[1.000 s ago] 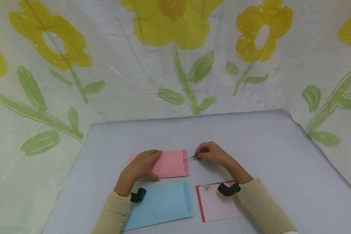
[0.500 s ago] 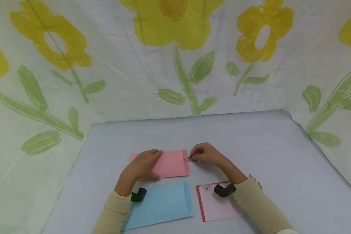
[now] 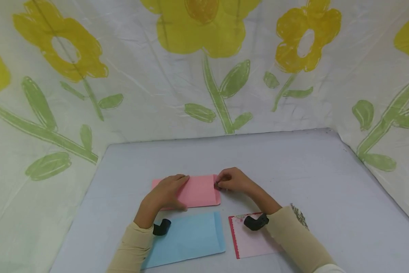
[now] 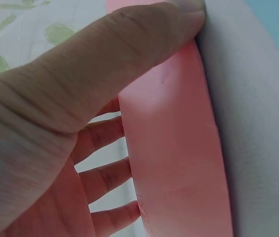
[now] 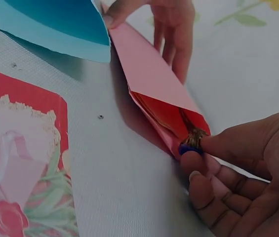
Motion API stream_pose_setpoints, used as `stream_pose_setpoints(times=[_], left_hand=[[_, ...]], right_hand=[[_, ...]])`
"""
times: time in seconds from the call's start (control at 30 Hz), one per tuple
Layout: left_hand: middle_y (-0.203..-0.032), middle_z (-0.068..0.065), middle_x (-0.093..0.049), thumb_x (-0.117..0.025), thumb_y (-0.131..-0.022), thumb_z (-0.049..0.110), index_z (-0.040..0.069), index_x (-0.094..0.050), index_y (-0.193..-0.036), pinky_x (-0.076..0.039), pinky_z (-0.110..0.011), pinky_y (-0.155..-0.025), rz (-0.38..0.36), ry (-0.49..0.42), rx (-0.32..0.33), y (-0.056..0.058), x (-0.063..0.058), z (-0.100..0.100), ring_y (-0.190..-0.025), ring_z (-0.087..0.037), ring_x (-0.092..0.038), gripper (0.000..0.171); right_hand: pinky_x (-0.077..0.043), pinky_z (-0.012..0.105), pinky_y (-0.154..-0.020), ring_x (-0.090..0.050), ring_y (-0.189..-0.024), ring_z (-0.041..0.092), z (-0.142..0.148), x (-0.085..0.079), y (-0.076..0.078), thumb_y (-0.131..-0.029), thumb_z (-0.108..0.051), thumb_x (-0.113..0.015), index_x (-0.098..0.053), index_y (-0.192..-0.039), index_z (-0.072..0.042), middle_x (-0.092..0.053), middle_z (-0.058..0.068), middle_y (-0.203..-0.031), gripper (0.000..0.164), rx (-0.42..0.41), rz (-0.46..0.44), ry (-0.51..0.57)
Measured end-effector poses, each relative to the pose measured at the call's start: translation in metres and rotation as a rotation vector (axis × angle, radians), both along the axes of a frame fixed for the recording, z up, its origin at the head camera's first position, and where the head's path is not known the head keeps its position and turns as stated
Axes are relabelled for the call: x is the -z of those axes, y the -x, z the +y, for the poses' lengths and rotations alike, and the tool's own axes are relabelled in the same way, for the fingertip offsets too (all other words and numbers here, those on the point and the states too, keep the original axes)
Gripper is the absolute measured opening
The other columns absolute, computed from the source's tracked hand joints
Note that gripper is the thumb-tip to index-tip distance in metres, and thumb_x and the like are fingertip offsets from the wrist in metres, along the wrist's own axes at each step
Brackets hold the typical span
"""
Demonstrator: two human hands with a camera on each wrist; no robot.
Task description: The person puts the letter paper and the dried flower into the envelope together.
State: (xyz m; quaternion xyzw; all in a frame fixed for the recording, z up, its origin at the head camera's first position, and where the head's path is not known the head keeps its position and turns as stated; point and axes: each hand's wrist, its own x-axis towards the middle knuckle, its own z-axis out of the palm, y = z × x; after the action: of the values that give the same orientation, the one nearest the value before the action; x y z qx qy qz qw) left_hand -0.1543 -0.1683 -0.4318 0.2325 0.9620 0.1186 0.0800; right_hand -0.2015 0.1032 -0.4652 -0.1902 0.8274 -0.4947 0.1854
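A pink envelope [image 3: 199,191] lies at mid-table, its flap end facing right. My left hand [image 3: 166,191] grips it across its width, thumb on the near edge and fingers along the far one. In the right wrist view the envelope's mouth [image 5: 164,113] gapes, showing a red-orange inside. My right hand [image 3: 233,180] pinches a small dried flower [image 5: 194,138] with a brown stem and a blue-purple end. Its stem reaches inside the mouth, while thumb and fingertips are right at the opening.
Nearer the body lies a light blue envelope [image 3: 190,239]. To its right is a pink sheet with a red border [image 3: 253,240], partly under the right forearm. A dried sprig [image 3: 300,217] shows behind the right sleeve. A flower-painted curtain [image 3: 149,113] surrounds the table.
My right hand has moved left, bringing the dried flower from beside the envelope until its stem is inside the mouth. More of the dried sprig shows behind the sleeve. My left hand stays put.
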Motion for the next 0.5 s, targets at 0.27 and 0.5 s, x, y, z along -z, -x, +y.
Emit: stream_pose_setpoints(times=[0.27,0.5], left_hand=[[-0.134,-0.006,-0.042,-0.083,-0.057,0.040,0.010,-0.042,-0.135,-0.030,-0.040,-0.101,0.010,-0.011,0.004,0.000,-0.001,-0.001,-0.123,-0.025,-0.037,0.093],[-0.134,-0.006,-0.043,-0.083,-0.057,0.039,0.010,-0.042,-0.135,-0.031,-0.042,-0.100,-0.012,-0.021,-0.016,0.000,0.000,0.000,-0.123,-0.026,-0.037,0.093]], right_hand=[[-0.049,0.029,-0.051,-0.058,-0.064,0.017,-0.009,-0.002,-0.002,-0.082,-0.012,-0.064,-0.063,-0.092,-0.008,-0.063,0.002,-0.076,0.010,0.017,-0.012,-0.013],[-0.048,0.030,-0.050,-0.057,-0.059,0.018,-0.013,0.001,-0.001,-0.080,-0.008,-0.066,-0.055,-0.105,-0.005,-0.062,0.004,-0.075,0.027,0.044,-0.011,0.029]])
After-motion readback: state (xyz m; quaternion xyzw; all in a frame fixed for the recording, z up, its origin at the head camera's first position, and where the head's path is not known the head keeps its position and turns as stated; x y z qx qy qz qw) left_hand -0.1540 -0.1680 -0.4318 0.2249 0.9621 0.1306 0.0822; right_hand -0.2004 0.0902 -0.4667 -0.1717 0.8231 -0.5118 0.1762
